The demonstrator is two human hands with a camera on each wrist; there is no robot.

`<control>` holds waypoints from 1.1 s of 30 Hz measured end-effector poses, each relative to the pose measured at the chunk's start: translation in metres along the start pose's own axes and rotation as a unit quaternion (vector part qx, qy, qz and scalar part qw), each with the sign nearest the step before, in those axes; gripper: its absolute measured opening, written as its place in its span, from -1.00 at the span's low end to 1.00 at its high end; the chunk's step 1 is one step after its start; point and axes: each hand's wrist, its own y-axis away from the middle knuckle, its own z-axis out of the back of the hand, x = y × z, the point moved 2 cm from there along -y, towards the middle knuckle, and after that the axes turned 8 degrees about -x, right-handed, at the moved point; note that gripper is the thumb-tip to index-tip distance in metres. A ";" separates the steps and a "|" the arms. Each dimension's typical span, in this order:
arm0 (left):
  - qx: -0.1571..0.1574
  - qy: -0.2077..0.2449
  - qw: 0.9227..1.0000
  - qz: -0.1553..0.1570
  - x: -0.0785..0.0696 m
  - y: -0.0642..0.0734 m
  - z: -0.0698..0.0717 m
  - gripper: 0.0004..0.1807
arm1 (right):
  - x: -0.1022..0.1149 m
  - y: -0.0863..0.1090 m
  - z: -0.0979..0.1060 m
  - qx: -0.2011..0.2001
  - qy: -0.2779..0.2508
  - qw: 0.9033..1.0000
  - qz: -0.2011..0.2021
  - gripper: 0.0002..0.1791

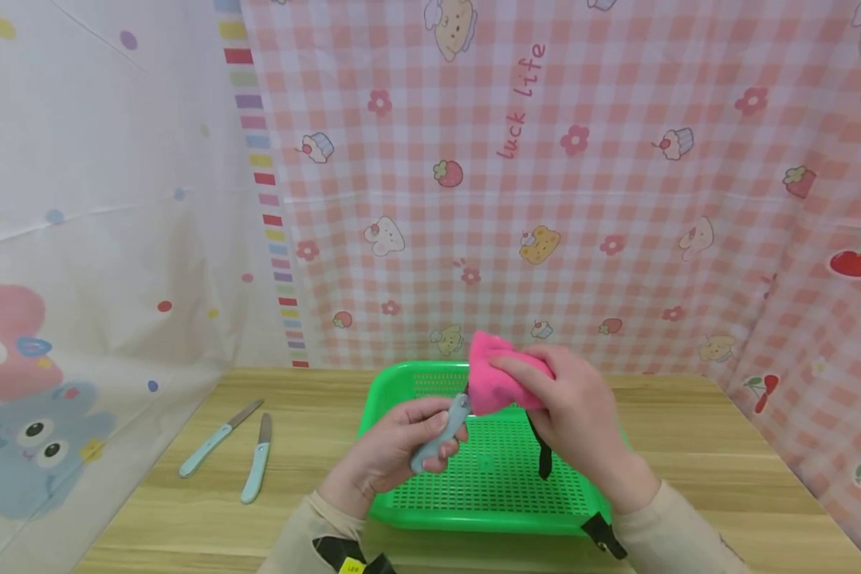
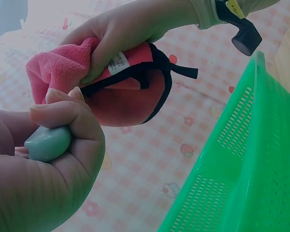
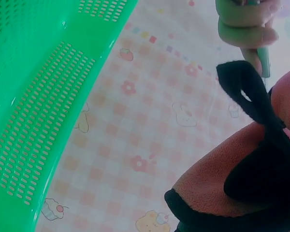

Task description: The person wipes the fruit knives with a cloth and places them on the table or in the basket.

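Observation:
My left hand (image 1: 409,442) grips the pale blue handle of a knife (image 1: 441,434), held slanting over the green basket. A bright pink cloth (image 1: 498,383) with black edging and a hanging loop is in my right hand (image 1: 581,406), bunched around the knife's blade, so most of the blade is hidden. In the left wrist view the butt of the knife handle (image 2: 48,143) shows between my curled fingers, and the cloth (image 2: 58,70) has a white label. The right wrist view has the cloth's black loop (image 3: 244,89) dangling near my left hand (image 3: 246,21).
Beneath both hands a green perforated basket (image 1: 502,522) stands on the wooden table (image 1: 696,454). To its left lie two knives with light blue handles, one knife (image 1: 218,438) farther left and another knife (image 1: 257,462) beside it. A pink checked curtain (image 1: 509,199) hangs behind the table.

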 end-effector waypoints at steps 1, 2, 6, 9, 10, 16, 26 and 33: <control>-0.001 0.002 1.000 0.004 0.000 0.000 0.000 -0.74 | -0.001 0.000 0.001 0.004 0.002 1.000 -0.003 -0.48; -0.002 0.002 1.000 0.006 0.000 0.000 0.000 -0.74 | -0.002 0.000 0.001 0.008 0.003 1.000 -0.007 -0.49; -0.002 0.003 1.000 0.012 0.002 0.001 0.000 -0.69 | -0.007 0.001 0.003 0.022 0.005 1.000 -0.020 -0.48; 0.004 0.003 1.000 0.010 0.002 0.001 0.000 -0.66 | -0.010 0.001 0.005 0.022 0.009 0.999 -0.027 -0.46; 0.007 0.003 1.000 0.010 0.002 0.001 0.000 -0.66 | -0.011 0.001 0.005 0.021 0.010 0.999 -0.028 -0.45; 0.015 0.012 1.000 0.021 0.004 0.001 0.000 -0.68 | -0.020 0.000 0.012 0.006 0.023 0.999 -0.036 -0.39; 0.001 0.017 1.000 -0.013 0.002 0.003 0.006 -0.65 | -0.029 0.002 0.027 0.013 0.062 0.997 -0.046 -0.32; -0.020 0.026 0.999 -0.013 0.001 0.003 0.011 -0.63 | -0.019 0.001 0.029 0.030 0.064 0.997 -0.013 -0.33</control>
